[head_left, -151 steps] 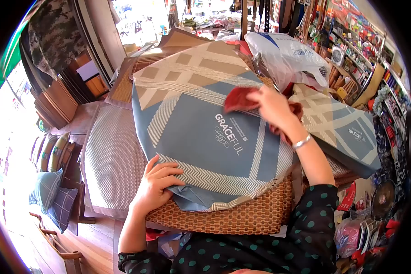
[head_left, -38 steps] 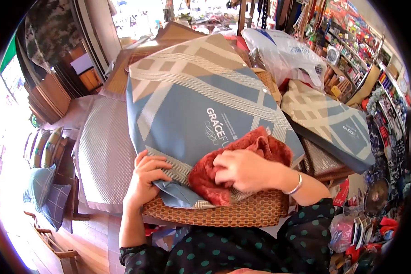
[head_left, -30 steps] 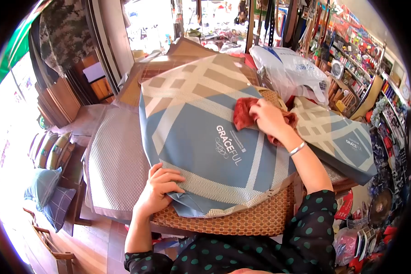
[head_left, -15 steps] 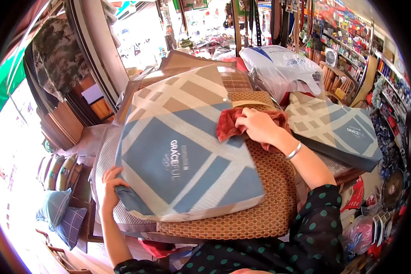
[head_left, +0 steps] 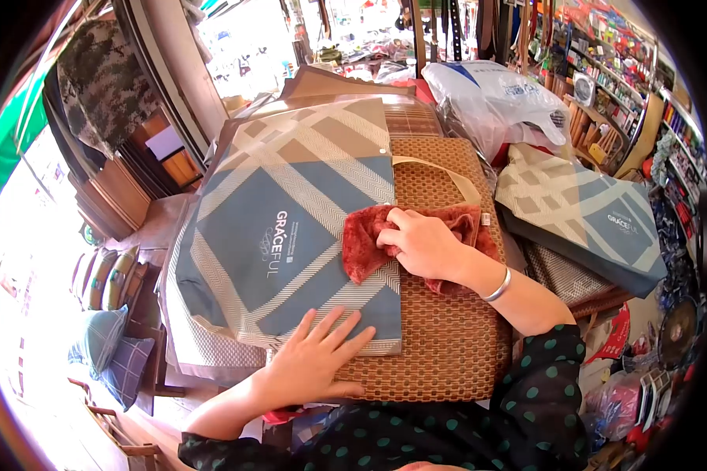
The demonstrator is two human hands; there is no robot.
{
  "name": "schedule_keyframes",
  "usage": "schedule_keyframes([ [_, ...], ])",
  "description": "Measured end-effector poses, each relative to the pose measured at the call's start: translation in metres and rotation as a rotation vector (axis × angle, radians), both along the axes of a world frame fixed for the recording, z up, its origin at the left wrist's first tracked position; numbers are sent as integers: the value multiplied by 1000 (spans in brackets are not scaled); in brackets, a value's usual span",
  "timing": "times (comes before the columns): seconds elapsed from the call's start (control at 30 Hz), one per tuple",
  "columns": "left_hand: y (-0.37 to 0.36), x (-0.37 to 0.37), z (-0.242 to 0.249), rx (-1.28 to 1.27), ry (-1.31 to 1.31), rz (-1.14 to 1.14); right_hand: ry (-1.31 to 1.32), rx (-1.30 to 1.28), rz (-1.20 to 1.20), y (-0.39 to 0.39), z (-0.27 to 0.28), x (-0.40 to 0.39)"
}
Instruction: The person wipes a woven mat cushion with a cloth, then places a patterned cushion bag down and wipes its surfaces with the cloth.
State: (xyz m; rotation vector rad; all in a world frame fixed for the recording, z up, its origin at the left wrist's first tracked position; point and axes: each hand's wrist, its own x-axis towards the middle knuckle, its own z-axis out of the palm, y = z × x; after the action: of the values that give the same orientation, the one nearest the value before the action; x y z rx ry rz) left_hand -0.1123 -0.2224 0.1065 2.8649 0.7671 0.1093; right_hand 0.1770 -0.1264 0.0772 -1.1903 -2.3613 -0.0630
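A large blue and beige bag [head_left: 236, 228] printed "GRACEFUL" lies flat on a stack of woven mats [head_left: 448, 345]. My right hand [head_left: 426, 245] is closed on a crumpled dark red cloth [head_left: 363, 239], which rests over the bag's right edge and onto the brown mat. Fingers spread, my left hand [head_left: 314, 353] lies flat on the bag's lower edge, holding nothing. A beige strap handle [head_left: 440, 174] loops out from the bag's right side.
A second "GRACEFUL" bag [head_left: 581, 216] lies to the right, below a white plastic bag [head_left: 499, 102]. Cushions [head_left: 106, 345] are piled on the left. Crowded shelves [head_left: 613, 86] line the right side; dark clothing [head_left: 102, 86] hangs at left.
The bag has turned and settled flat, shifting left. My left hand has let go of its left corner and moved right onto its lower edge. The cloth has moved down and left.
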Motion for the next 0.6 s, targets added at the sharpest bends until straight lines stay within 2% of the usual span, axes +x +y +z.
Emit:
schedule_keyframes([
  [0.07, 13, -7, -8, -11, 5, 21, 47, -8, -66, 1, 1, 16],
  [0.1, 17, -14, -9, -19, 17, 36, -20, -43, -211, 5, 7, 30],
  [0.2, 17, -29, -8, -95, -5, 96, -104, 114, -520, 25, 9, 85],
  [0.27, 19, -32, -5, -100, -21, 102, -79, 85, -524, 27, 11, 93],
  [0.33, 22, -25, -1, -187, -92, 206, -108, 138, -381, 11, 12, 62],
  [0.4, 22, -11, -9, -140, -133, 212, -196, 105, -194, -11, 5, 20],
  [0.47, 25, -3, -15, -23, -135, 152, -163, 104, -58, -29, -1, -3],
  [0.53, 20, -11, -7, -27, -102, 171, -160, 79, -96, -28, 3, 14],
  [0.6, 20, -31, -3, -70, -79, 304, -72, 154, -238, -14, 0, 48],
])
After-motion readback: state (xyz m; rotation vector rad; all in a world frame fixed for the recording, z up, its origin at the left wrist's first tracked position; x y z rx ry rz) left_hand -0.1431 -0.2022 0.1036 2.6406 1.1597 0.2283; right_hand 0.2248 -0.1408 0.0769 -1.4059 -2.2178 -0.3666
